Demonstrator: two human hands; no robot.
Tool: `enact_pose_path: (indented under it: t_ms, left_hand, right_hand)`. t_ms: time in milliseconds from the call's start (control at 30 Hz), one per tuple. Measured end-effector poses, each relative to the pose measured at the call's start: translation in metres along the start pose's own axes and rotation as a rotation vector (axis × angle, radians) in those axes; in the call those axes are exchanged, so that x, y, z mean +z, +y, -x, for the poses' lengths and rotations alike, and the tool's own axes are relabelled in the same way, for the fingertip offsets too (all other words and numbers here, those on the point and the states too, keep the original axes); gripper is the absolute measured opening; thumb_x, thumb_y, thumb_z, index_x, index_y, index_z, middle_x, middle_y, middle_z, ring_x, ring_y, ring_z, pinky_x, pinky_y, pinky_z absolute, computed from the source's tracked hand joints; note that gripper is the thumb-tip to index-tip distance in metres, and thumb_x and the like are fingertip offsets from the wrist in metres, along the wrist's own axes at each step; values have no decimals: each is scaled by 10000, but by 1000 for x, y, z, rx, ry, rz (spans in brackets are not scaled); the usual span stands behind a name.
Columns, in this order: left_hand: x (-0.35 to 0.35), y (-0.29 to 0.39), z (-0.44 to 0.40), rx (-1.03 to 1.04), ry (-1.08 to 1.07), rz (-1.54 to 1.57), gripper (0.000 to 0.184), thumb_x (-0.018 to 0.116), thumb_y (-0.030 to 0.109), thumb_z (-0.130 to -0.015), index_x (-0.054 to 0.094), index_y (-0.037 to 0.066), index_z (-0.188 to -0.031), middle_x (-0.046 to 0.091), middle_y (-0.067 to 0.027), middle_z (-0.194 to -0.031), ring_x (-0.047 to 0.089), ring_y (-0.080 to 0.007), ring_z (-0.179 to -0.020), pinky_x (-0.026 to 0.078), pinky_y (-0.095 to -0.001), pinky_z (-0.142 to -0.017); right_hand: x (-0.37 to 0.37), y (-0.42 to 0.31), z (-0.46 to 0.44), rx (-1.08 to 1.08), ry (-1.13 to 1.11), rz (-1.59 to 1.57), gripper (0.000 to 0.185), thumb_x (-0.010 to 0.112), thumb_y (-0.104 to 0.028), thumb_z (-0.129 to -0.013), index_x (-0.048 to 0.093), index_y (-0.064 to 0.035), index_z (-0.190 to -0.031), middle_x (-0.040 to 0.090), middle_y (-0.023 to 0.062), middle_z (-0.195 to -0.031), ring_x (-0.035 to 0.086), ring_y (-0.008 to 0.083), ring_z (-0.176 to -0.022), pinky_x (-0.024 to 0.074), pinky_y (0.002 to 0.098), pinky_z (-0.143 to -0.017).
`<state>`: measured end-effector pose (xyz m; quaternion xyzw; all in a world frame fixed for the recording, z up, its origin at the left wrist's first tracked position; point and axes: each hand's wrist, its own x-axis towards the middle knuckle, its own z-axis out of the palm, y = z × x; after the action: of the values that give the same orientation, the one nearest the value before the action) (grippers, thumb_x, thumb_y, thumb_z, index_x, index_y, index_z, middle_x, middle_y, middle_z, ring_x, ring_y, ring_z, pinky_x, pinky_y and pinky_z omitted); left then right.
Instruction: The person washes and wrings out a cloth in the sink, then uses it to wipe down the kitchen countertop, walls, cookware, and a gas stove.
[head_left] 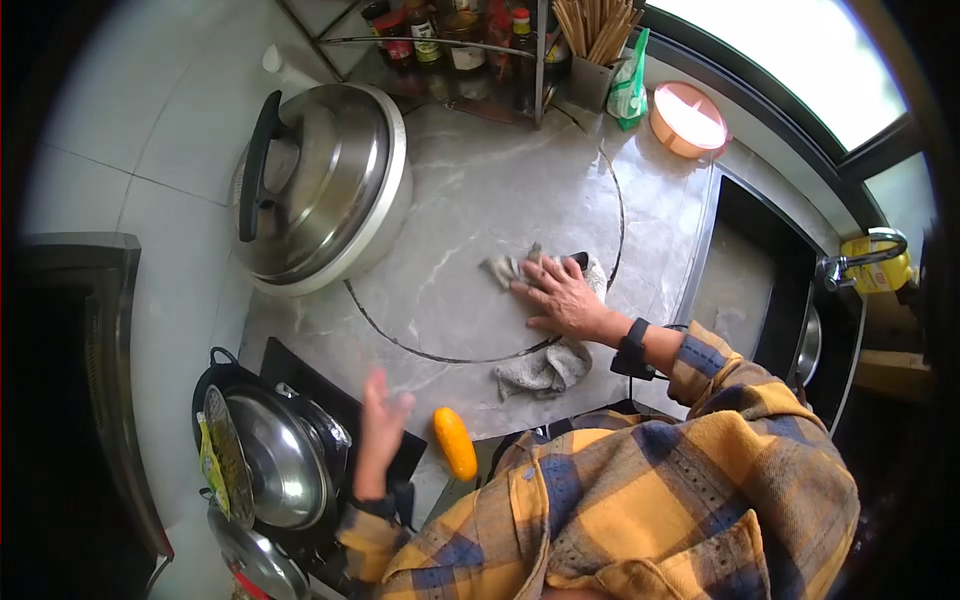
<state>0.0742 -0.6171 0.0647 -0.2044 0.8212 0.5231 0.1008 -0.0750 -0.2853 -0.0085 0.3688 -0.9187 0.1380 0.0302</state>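
My right hand (565, 297) lies with spread fingers on a grey cloth (597, 277), which shows at its fingertips and along its outer side. A small dark piece beside the knuckles is too unclear to name. Beneath this hand is the grey marbled countertop (450, 220). Closer to my body, a second crumpled grey cloth (545, 372) rests by the counter's front edge. My left hand (380, 420), smeared by motion, is raised with fingers stretched and thumb apart, holding nothing visible. To its right is a smooth orange-yellow oblong vegetable or fruit (455, 443), near the edge.
A large lidded cooker (320, 180) stands at left, above pans and metal lids (275, 465). Bottles (425, 35) fill a rear rack beside chopsticks (595, 30), a green-white bag (628, 90) and a pink bowl (688, 120). The dark sink (735, 270) with its tap (835, 270) is right.
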Motion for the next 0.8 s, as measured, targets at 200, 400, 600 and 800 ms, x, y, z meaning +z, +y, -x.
enact_pose_path:
  t_ms: [200,400,600,800]
  left_hand:
    - [59,-30,52,166,52,-623,758,742,237,-653,361,68,-1286,418,-190,-1169,410,-375,-1108,363,-440,-930]
    - [80,-21,55,199,-7,-456,672,701,146,-689,366,53,-1265,434,-199,-1110,463,-385,-1036,407,-421,-878]
    - [75,-54,48,234,120,-415,591,646,100,-752,370,11,-1267,483,-176,-1151,500,-307,-1037,401,-366,-912]
    - [91,7,43,29,115,363,550,589,101,-837,322,11,-1310,492,-103,-1084,517,-180,-953,438,-320,-864]
  right_hand:
    - [-27,59,103,78,76,17,366,569,-139,-750,598,-227,-1104,499,61,-1186,465,241,-1083,388,402,-865]
    - [-55,124,196,669,231,247,299,560,-57,-758,621,-196,-1016,561,83,-1024,559,279,-897,473,365,-777]
    - [-73,205,262,1064,160,26,303,578,-205,-824,566,-103,-1109,532,158,-1118,521,329,-1039,426,390,-878]
    - [-96,170,219,734,386,-457,449,661,-119,-772,512,-90,-1195,542,97,-1151,557,231,-985,469,318,-836]
